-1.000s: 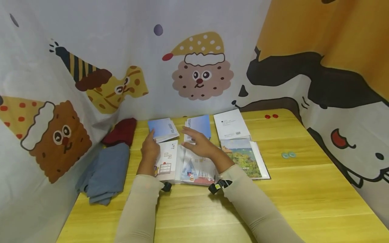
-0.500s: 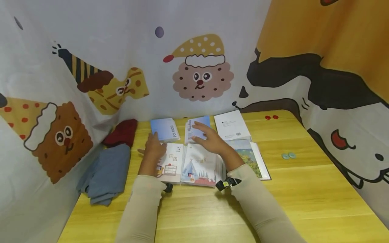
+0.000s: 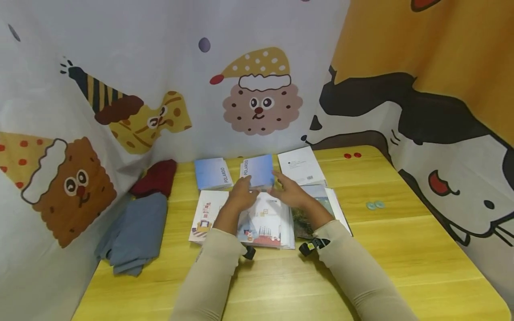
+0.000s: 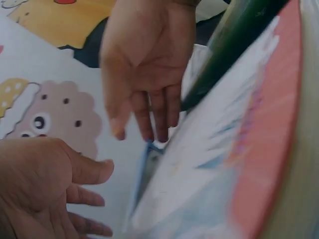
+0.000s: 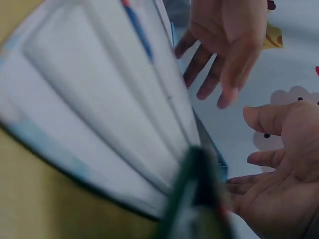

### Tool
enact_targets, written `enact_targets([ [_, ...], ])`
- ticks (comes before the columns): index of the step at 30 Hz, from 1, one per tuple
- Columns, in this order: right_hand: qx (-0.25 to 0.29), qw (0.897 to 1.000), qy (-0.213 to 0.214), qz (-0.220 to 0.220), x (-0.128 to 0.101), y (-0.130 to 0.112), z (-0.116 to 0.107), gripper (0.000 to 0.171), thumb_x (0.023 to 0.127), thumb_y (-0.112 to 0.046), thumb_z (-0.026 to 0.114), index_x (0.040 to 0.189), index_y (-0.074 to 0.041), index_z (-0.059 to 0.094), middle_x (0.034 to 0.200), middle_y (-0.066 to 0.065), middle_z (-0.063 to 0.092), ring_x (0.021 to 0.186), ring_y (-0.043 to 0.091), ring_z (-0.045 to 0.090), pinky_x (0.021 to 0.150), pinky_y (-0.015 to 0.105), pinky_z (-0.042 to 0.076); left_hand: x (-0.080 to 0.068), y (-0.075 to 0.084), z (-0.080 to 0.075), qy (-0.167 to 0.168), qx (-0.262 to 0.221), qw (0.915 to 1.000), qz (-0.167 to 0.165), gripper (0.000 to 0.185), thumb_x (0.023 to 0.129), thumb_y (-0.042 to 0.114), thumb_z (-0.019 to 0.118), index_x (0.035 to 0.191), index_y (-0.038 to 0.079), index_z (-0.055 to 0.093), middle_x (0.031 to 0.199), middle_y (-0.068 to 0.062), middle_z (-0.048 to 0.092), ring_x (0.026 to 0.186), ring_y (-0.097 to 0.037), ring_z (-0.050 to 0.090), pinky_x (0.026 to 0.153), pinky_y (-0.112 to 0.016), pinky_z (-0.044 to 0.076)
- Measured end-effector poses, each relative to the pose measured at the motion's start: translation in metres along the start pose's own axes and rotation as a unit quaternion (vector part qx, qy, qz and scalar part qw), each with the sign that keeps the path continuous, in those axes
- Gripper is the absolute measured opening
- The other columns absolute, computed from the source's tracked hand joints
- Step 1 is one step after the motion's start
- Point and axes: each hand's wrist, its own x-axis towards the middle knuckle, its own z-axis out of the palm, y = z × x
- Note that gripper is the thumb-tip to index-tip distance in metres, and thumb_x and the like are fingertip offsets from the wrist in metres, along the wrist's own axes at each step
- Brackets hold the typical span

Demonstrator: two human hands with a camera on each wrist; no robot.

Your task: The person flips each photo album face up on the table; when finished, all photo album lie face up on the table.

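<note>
My left hand (image 3: 242, 195) and right hand (image 3: 292, 192) hover with fingers loosely extended, gripping nothing, on either side of the near edge of the blue Polaroid booklet (image 3: 259, 170). That booklet lies at the far side of the yellow table (image 3: 401, 249), just beyond the open picture book (image 3: 263, 220). A second blue booklet (image 3: 211, 173) lies just left of it.

We seem to be in a makeshift home booth — cartoon-print curtains (image 3: 257, 89) wall in a yellow wooden table (image 3: 401, 249) strewn with photo booklets (image 3: 213, 173) — folded clothes (image 3: 136, 232) at left.
</note>
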Motion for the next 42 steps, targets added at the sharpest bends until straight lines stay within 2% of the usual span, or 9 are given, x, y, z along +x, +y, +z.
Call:
enact_targets([
  [5, 0.026, 0.999, -0.020, -0.006, 0.006, 0.006, 0.012, 0.085, 0.111, -0.030, 0.063, 0.176, -0.007, 0.013, 0.183, 0.023, 0.016, 0.163, 0.049, 0.034, 0.127, 0.062, 0.041, 0.006, -0.001, 0.014, 0.026, 0.044, 0.9985, -0.018, 0.067, 0.111, 0.032, 0.060, 0.168, 0.004, 0.039, 0.174, -0.026, 0.038, 0.167, -0.043, 0.030, 0.135, -0.073, 0.011],
  [11, 0.053, 0.998, 0.017, -0.028, 0.004, 0.004, 0.009, 0.085, 0.107, -0.021, 0.068, 0.175, -0.007, 0.019, 0.182, 0.022, 0.019, 0.163, 0.050, 0.032, 0.128, 0.065, 0.038, 0.013, -0.005, 0.029, 0.072, 0.072, 0.9944, 0.028, 0.062, 0.106, 0.027, 0.068, 0.162, 0.004, 0.050, 0.161, -0.031, 0.053, 0.151, -0.053, 0.049, 0.129, -0.066, 0.034],
  [14, 0.044, 0.997, 0.044, -0.053, 0.002, -0.001, 0.006, 0.083, 0.107, -0.022, 0.069, 0.175, -0.008, 0.022, 0.182, 0.019, 0.023, 0.166, 0.046, 0.030, 0.132, 0.064, 0.031, 0.012, -0.004, 0.032, 0.076, 0.045, 0.9951, 0.044, 0.065, 0.106, 0.026, 0.067, 0.164, 0.006, 0.046, 0.160, -0.031, 0.052, 0.150, -0.053, 0.050, 0.129, -0.067, 0.035],
  [22, 0.056, 0.988, 0.067, -0.126, -0.008, -0.020, 0.011, 0.078, 0.108, -0.015, 0.068, 0.174, -0.009, 0.026, 0.183, 0.014, 0.023, 0.169, 0.037, 0.025, 0.136, 0.058, 0.027, 0.014, -0.002, 0.034, 0.052, -0.011, 0.9939, 0.096, 0.080, 0.106, 0.021, 0.066, 0.173, 0.005, 0.024, 0.161, -0.026, 0.056, 0.157, -0.044, 0.047, 0.136, -0.070, 0.007],
  [27, 0.077, 0.989, 0.050, -0.115, -0.008, -0.019, 0.015, 0.083, 0.108, -0.013, 0.069, 0.175, -0.005, 0.020, 0.184, 0.018, 0.018, 0.168, 0.040, 0.027, 0.133, 0.056, 0.033, 0.012, -0.003, 0.032, 0.088, -0.100, 0.9851, 0.109, 0.096, 0.101, 0.016, 0.070, 0.176, 0.009, 0.011, 0.166, -0.027, 0.050, 0.159, -0.044, 0.044, 0.137, -0.061, 0.022],
  [29, 0.074, 0.991, 0.042, -0.100, -0.007, -0.016, 0.017, 0.083, 0.108, -0.014, 0.068, 0.175, -0.004, 0.019, 0.183, 0.019, 0.018, 0.166, 0.042, 0.030, 0.131, 0.056, 0.036, 0.012, -0.005, 0.029, 0.124, -0.126, 0.9789, 0.102, 0.103, 0.099, 0.016, 0.074, 0.176, 0.009, 0.007, 0.170, -0.030, 0.042, 0.160, -0.047, 0.041, 0.135, -0.059, 0.029],
  [33, 0.040, 0.995, 0.034, -0.079, -0.006, -0.013, 0.016, 0.080, 0.107, -0.017, 0.068, 0.173, -0.002, 0.025, 0.180, 0.022, 0.025, 0.163, 0.045, 0.036, 0.127, 0.060, 0.041, 0.010, -0.006, 0.022, 0.156, -0.122, 0.9781, 0.064, 0.091, 0.099, 0.020, 0.076, 0.172, 0.001, 0.026, 0.170, -0.034, 0.038, 0.159, -0.052, 0.040, 0.133, -0.060, 0.033],
  [36, 0.003, 0.995, 0.041, -0.087, -0.007, -0.014, 0.010, 0.076, 0.107, -0.018, 0.068, 0.170, 0.000, 0.031, 0.178, 0.024, 0.029, 0.162, 0.048, 0.036, 0.128, 0.064, 0.039, 0.010, -0.007, 0.019, 0.149, -0.082, 0.9847, 0.040, 0.076, 0.100, 0.024, 0.076, 0.163, -0.003, 0.043, 0.164, -0.036, 0.045, 0.154, -0.054, 0.045, 0.131, -0.061, 0.036],
  [42, 0.003, 0.995, 0.053, -0.090, -0.015, -0.014, -0.017, 0.071, 0.110, -0.018, 0.065, 0.170, 0.000, 0.033, 0.180, 0.024, 0.026, 0.167, 0.046, 0.024, 0.132, 0.069, 0.028, 0.008, -0.003, 0.015, 0.128, -0.002, 0.9916, 0.022, 0.072, 0.102, 0.029, 0.076, 0.161, -0.001, 0.048, 0.171, -0.030, 0.039, 0.159, -0.050, 0.040, 0.133, -0.071, 0.023],
])
